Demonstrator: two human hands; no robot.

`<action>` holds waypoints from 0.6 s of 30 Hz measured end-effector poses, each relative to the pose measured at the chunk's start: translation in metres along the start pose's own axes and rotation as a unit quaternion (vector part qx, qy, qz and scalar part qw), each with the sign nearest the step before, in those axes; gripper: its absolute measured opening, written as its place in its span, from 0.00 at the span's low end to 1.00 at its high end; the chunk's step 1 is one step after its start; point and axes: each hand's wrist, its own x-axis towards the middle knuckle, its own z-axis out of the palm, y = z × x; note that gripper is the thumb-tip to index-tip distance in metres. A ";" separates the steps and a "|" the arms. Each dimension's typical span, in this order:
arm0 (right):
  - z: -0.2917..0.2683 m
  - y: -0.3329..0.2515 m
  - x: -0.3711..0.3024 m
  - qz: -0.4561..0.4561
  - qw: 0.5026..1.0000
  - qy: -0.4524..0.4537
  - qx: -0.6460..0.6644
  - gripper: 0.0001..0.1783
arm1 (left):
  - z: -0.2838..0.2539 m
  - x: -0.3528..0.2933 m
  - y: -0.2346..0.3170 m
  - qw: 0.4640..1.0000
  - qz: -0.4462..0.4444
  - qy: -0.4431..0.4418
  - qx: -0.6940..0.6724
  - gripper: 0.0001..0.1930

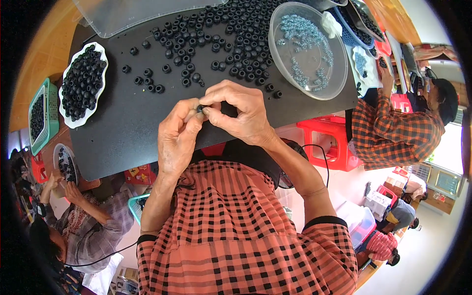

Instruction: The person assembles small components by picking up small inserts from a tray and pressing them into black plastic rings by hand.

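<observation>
Just off the near edge of the black tabletop (132, 120), my two hands meet at the fingertips. My left hand (176, 137) pinches a small round black bead-like piece (200, 108), most of it hidden by fingers. From the other side, the thumb and forefinger of my right hand (241, 110) close on the same piece. Beyond them lie many loose black bead-like pieces (191, 49) with holes. To the right, a clear round plastic bowl (339, 73) holds small bluish coil springs (302, 32). A white scalloped dish (104, 69) at left is heaped with black pieces.
A clear plastic tray (113, 22) lies at the far left, and a green basket (50, 113) of black pieces stands beyond the dish. Co-workers sit at left (93, 221) and right (403, 132). A red stool (332, 142) stands beside the table.
</observation>
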 end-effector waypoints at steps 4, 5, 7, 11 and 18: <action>0.000 0.000 0.000 0.004 1.000 -0.004 -0.006 0.12 | 0.001 -0.001 0.005 1.000 -0.009 0.001 0.028 0.07; 0.000 0.001 -0.001 0.009 1.000 0.007 0.008 0.12 | 0.001 -0.001 0.005 1.000 -0.005 0.000 0.027 0.07; 0.001 0.005 -0.003 0.015 1.000 0.017 0.022 0.12 | 0.002 0.000 0.007 1.000 0.006 0.004 0.021 0.06; 0.002 0.007 -0.004 0.025 0.998 0.036 0.041 0.12 | 0.004 0.001 0.007 0.999 0.030 0.010 0.021 0.06; 0.005 -0.001 0.000 -0.008 0.998 0.039 -0.047 0.11 | 0.005 0.001 0.008 0.991 0.028 0.026 0.131 0.07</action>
